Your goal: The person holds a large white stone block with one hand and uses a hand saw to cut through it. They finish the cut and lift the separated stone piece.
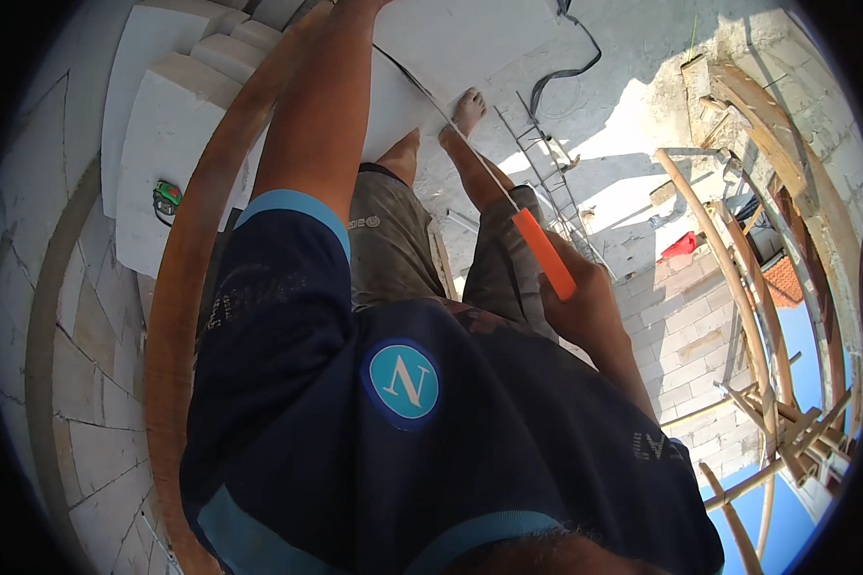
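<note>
Right hand (594,302) closed around orange handle of saw (544,253), blade slanting up-left across white block (470,38), left hand out of view.

A handsaw (508,192) with an orange handle slants upward to the left, its thin blade lying across the white block (451,48).
</note>
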Available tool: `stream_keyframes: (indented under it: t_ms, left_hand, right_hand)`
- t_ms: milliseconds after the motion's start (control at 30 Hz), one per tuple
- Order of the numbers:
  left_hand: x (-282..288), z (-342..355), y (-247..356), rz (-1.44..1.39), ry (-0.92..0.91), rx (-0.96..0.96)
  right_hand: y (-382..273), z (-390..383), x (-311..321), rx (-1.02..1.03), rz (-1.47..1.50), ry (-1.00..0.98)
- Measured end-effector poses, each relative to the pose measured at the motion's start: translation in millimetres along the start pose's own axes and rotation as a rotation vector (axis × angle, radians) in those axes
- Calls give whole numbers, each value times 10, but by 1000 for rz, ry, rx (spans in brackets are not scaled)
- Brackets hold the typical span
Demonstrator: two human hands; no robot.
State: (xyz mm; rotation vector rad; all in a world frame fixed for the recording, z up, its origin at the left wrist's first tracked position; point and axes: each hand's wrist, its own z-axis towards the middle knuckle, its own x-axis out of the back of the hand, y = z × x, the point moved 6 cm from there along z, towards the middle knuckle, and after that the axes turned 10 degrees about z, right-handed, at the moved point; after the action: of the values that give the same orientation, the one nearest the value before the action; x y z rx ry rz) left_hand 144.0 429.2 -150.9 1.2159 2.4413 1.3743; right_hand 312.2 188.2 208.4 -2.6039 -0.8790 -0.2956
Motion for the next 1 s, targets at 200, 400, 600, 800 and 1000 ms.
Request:
stream_keyframes:
  t_ms: [200, 400, 600, 800, 1000]
  left_hand:
    - [34, 150, 364, -87, -72, -113]
    - [-69, 108, 57, -109, -4, -57]
    - [-150, 80, 378, -271, -175, -33]
    - [43, 27, 79, 6, -21, 34]
    - [-73, 38, 480, -106, -112, -4]
  right_hand:
    - [-116, 1314, -306, 47, -96, -66]
    - [163, 73, 25, 35, 16, -31]
    - [90, 1204, -288, 120, -94, -55]
    - [531, 58, -67, 141, 68, -6]
    - [261, 1181, -214, 126, -19, -77]
